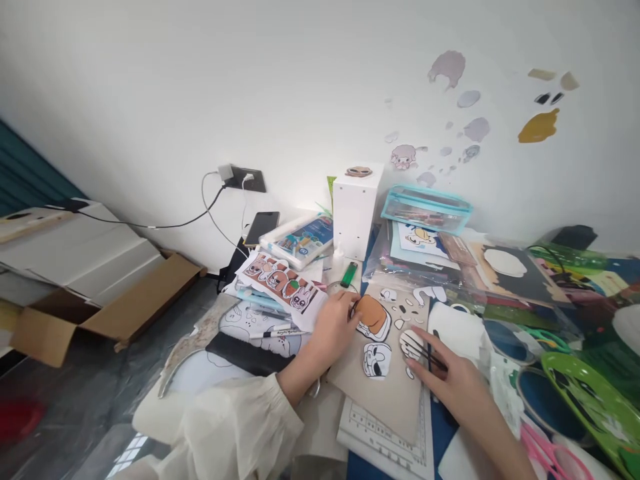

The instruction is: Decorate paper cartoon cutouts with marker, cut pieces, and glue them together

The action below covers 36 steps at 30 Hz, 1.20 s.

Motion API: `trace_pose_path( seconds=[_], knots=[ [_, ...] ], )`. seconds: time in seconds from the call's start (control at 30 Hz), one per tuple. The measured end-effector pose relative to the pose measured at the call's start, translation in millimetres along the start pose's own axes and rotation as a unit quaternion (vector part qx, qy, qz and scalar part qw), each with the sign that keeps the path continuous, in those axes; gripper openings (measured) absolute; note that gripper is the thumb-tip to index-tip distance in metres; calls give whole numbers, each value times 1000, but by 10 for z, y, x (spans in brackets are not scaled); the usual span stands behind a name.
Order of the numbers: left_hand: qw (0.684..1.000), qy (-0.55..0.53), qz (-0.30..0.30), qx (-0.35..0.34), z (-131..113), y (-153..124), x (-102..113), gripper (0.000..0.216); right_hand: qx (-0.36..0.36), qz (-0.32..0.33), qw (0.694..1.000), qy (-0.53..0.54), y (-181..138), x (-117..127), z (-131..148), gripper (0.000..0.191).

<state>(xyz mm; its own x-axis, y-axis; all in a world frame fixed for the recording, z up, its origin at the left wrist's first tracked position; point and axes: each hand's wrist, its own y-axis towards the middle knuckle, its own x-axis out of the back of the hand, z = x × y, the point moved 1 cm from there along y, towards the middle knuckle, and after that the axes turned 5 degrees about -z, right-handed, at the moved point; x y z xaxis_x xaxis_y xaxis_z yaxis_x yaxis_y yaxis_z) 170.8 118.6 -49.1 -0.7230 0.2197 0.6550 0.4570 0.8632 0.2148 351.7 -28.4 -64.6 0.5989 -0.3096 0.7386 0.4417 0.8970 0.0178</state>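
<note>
My left hand [336,328] is closed, its fingertips pinched at the left edge of an orange paper cutout [374,316] with a white border and black outline. My right hand [450,375] grips dark tweezers [434,357], their tips by a striped white cutout [411,344]. These cutouts lie on a grey-brown board [380,395]. Below the orange piece is a white cutout with a drawn face [377,360]. Several tiny dark and white pieces are scattered on the board's upper right, near a curved white cutout [429,294].
Character strips [281,283], a marker [276,333] and a black pouch [249,356] lie left. Behind stand a green lighter [349,275], a white box [354,213] and a clear pencil case [427,208]. Pink scissors [550,453] and a green tray [595,407] are right.
</note>
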Motion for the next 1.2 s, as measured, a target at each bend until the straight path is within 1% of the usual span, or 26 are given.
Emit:
trace_pose_path(
  seconds=[0.13, 0.23, 0.37, 0.53, 0.67, 0.8, 1.0, 1.13, 1.2],
  knots=[
    [999, -38, 5, 36, 43, 21, -3, 25, -3, 1, 1000, 8, 2, -6, -54, 57],
    [997, -57, 15, 44, 55, 33, 2, 28, 1, 9, 1000, 10, 8, -1, -89, 58],
    [997, -70, 38, 25, 42, 26, 22, 35, -4, 8, 1000, 13, 3, -4, -92, 60],
    [995, -73, 62, 5, 19, 10, 57, 43, -14, 3, 1000, 18, -22, -4, -62, 57],
    [996, -70, 61, -4, 12, 24, 60, 39, -13, 0, 1000, 12, -26, 7, -63, 58],
    [997, -60, 51, -11, 17, 44, 55, 35, -13, 0, 1000, 7, -19, 7, -92, 52],
    [998, -28, 50, -32, 8, 44, 42, 32, -12, 13, 1000, 1, 2, 8, -134, 50],
    [997, -1, 58, -54, -64, 27, 130, 36, -10, -3, 1000, 0, -6, 3, -140, 51],
    [996, 12, 66, -60, -131, -13, 209, 33, -6, -19, 1000, 3, -19, 5, -135, 52]
  ],
)
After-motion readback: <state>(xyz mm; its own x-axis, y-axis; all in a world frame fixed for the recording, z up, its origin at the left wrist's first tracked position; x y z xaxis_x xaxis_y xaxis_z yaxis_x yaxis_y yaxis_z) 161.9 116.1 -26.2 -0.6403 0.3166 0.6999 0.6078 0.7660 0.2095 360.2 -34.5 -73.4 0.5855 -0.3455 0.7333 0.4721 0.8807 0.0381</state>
